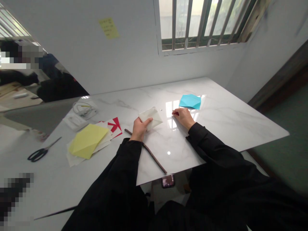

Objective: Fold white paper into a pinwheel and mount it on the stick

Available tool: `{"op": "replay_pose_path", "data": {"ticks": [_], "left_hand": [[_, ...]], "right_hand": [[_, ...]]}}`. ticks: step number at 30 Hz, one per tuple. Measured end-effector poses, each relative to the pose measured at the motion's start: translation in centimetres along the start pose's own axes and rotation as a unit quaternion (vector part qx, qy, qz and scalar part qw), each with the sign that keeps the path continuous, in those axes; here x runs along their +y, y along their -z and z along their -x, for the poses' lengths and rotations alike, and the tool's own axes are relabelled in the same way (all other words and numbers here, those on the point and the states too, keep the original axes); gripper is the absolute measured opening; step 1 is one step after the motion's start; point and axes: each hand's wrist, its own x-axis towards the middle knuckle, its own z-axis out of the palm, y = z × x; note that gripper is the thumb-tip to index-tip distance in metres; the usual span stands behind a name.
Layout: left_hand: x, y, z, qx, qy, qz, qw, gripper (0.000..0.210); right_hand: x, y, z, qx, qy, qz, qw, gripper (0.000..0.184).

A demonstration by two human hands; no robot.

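My left hand (140, 127) grips the near corner of a folded white paper (152, 117) that rests on the white marble table (216, 128). My right hand (183, 116) lies on the table to the right of it, fingers curled around a small red thing (175, 113) whose shape I cannot make out. A folded blue paper (190, 101) lies just beyond my right hand. A thin brown stick (154, 158) runs under my left forearm toward the table's front edge.
To the left lie a yellow folded paper (87, 140) on white sheets, a red-and-white sheet (115, 125), black scissors (39, 153), and a white cable and charger (81, 112). Another person in dark clothes (55, 84) sits at far left. A barred window (204, 22) is behind.
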Motion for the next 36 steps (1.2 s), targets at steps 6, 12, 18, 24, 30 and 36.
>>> {"op": "replay_pose_path", "data": {"ticks": [6, 12, 18, 24, 30, 36], "left_hand": [[0.1, 0.0, 0.1, -0.006, 0.001, 0.0, 1.0, 0.056], [0.2, -0.2, 0.3, -0.014, 0.003, -0.002, 1.0, 0.058], [0.3, -0.3, 0.4, -0.029, 0.005, -0.007, 1.0, 0.063], [0.4, -0.4, 0.4, -0.027, 0.003, -0.012, 1.0, 0.062], [0.4, -0.4, 0.5, -0.03, 0.003, -0.011, 0.999, 0.062], [0.4, -0.4, 0.6, -0.034, 0.0, -0.007, 0.999, 0.064]], "right_hand": [[-0.1, 0.1, 0.1, 0.0, -0.005, 0.014, 1.0, 0.02], [-0.4, 0.2, 0.1, -0.01, 0.008, 0.04, 0.999, 0.016], [-0.6, 0.0, 0.1, 0.001, 0.008, 0.051, 0.999, 0.012], [-0.7, -0.2, 0.1, 0.049, -0.018, -0.046, 0.998, 0.009], [-0.2, 0.0, -0.1, 0.035, -0.05, -0.181, 0.982, 0.009], [0.4, 0.2, -0.4, 0.006, -0.05, -0.173, 0.984, 0.02]]}}
